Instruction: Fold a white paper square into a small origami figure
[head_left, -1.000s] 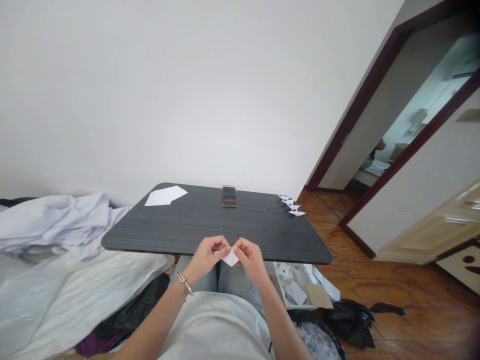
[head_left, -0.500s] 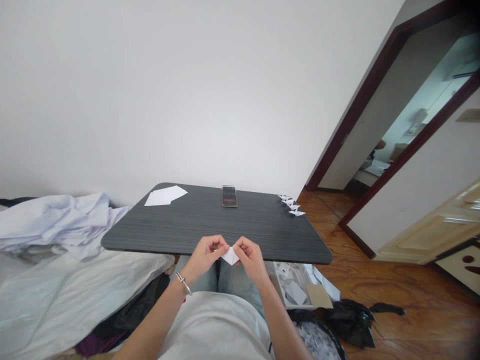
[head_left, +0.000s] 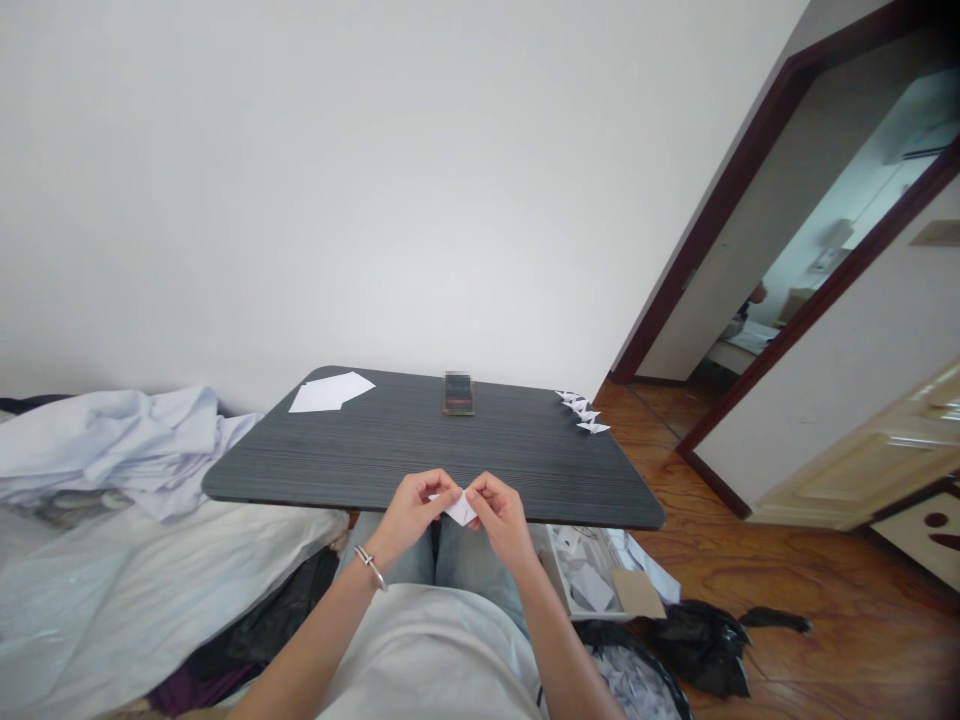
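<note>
A small folded white paper (head_left: 462, 511) is pinched between both hands, just over the near edge of the dark table (head_left: 360, 450). My left hand (head_left: 416, 508), below which a silver bracelet circles the wrist, grips its left side. On the right side, my right hand (head_left: 499, 510) holds it between thumb and fingers. White paper sheets (head_left: 330, 391) lie at the table's back left. Several small folded paper pieces (head_left: 583, 411) stand in a row at the back right. A dark phone-like device (head_left: 458, 392) is at the middle of the back edge.
White cloth (head_left: 127, 440) is heaped left of the table. Below the right side are a bin of papers (head_left: 589, 580), a black bag of paper scraps (head_left: 637, 675) and another black bag (head_left: 701, 640) on the wooden floor. A doorway opens at right.
The hands stay nearly in place on the folded paper. The left fingertips have shifted slightly to the right, and the paper's visible part looks slightly narrower.
</note>
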